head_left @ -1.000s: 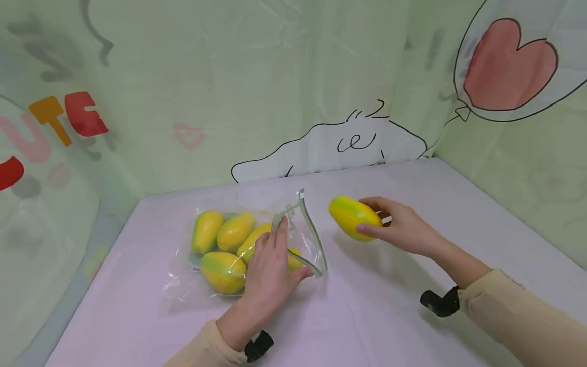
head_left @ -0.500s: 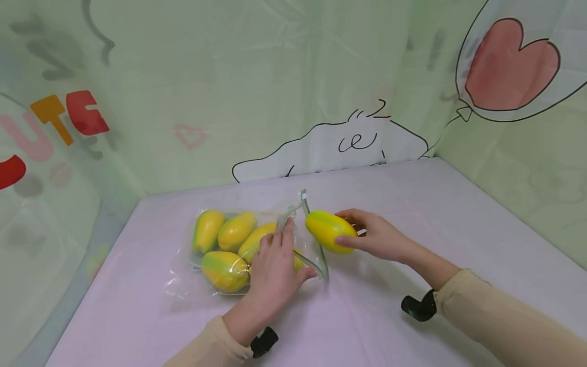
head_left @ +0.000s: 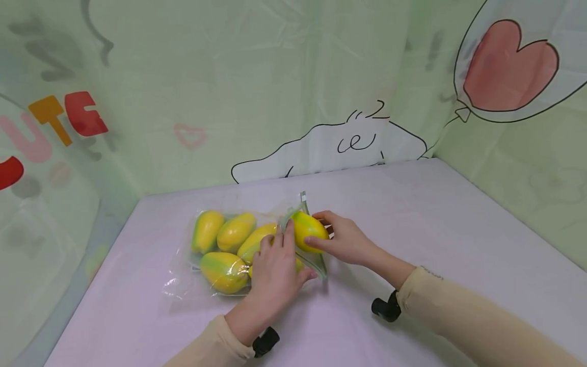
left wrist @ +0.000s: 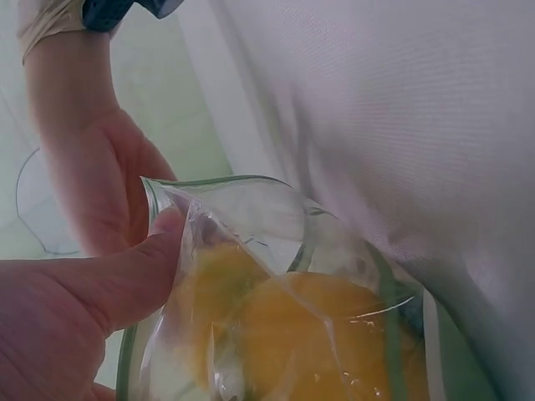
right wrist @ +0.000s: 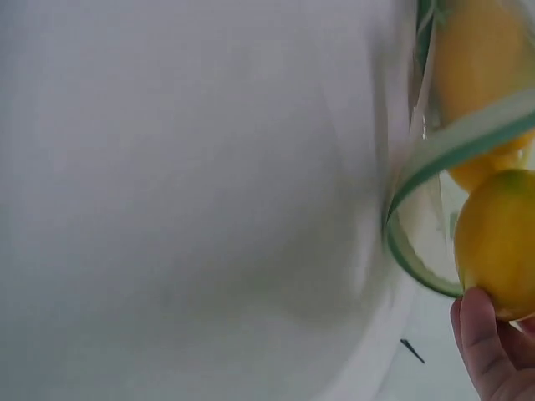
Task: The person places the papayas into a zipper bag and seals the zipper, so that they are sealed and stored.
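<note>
A yellow papaya with a green streak (head_left: 307, 232) is at the mouth of a clear zip bag (head_left: 176, 285). My right hand (head_left: 346, 239) grips its rear end between thumb and fingers. In the right wrist view the papaya (right wrist: 501, 242) sits within the loop of the green-edged mouth (right wrist: 418, 180). Several similar papayas (head_left: 224, 272) lie inside the bag. My left hand (head_left: 277, 270) rests over the bag's mouth end, fingers straight and thumb spread apart, spanning the opening. From the left wrist, the thumb (left wrist: 125, 288) touches the film beside the opening, with papayas (left wrist: 309, 334) behind it.
A pale lilac cloth covers the table (head_left: 394, 193). Printed curtains (head_left: 275, 76) stand along its back and sides. A black wrist camera (head_left: 387, 307) sits at the right cuff, another (head_left: 266, 341) at the left.
My right hand has carried the papaya leftward from beside the bag to its mouth. My left hand has stayed almost in place on the bag.
</note>
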Tool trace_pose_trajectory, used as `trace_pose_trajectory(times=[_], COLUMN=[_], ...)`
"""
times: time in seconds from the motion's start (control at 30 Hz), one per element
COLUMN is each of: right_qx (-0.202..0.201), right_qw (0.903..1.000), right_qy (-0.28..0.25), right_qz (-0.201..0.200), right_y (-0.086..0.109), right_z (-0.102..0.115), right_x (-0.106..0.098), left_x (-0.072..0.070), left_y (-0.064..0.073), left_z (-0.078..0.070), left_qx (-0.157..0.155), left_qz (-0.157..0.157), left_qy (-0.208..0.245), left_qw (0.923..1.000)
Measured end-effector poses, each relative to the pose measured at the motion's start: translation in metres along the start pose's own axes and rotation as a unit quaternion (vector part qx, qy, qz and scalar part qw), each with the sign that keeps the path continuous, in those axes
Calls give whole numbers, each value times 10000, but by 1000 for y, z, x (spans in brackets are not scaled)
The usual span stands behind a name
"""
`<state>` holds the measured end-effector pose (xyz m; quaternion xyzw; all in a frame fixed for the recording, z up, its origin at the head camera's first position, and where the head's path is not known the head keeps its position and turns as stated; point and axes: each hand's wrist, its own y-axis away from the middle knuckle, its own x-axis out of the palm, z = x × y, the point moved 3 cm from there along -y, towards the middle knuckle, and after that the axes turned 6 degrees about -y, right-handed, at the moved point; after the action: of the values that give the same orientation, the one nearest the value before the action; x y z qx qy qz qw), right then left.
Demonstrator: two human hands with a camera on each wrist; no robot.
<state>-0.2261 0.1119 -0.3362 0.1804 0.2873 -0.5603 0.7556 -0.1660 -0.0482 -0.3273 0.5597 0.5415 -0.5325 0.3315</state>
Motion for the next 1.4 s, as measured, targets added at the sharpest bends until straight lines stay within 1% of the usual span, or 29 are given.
trace_pose_trajectory(times=[0.17,0.33,0.43,0.57,0.8,0.93,1.03,1.13,1.2,1.3,1.4], right_qx=[20,80,124,199,409,608,663,630,566,352,136], right_qw=[9996,9975,9961,9957,9964,9965,9964,9970,9979,9989,9973], right_qy=[182,451,579,593,468,218,109,37,-77,-280,-444], right_qz=[-233,-536,-648,-683,-572,-524,-509,-443,-305,94,561], right_y=[-6,-13,-17,-24,-35,-38,-40,-42,-43,-43,-42], right_z=[8,12,13,13,12,13,11,8,6,1,-3], right_x=[10,15,17,21,26,27,28,29,29,28,26], left_x=[0,1,2,4,5,7,7,8,8,8,7], left_y=[0,-1,-2,-4,-7,-9,-10,-10,-10,-10,-11], left_z=[-1,-2,-2,-3,-6,-10,-12,-14,-14,-12,-7], left_qx=[36,73,76,70,45,38,17,10,2,-37,-77], left_qz=[-50,-126,-136,-134,-66,-19,-14,-77,-82,-18,42], left_qy=[-50,-94,-101,-137,-307,-451,-628,-755,-784,-786,-749], left_qw=[10000,9999,9998,9998,9995,9990,9980,9971,9969,9969,9972])
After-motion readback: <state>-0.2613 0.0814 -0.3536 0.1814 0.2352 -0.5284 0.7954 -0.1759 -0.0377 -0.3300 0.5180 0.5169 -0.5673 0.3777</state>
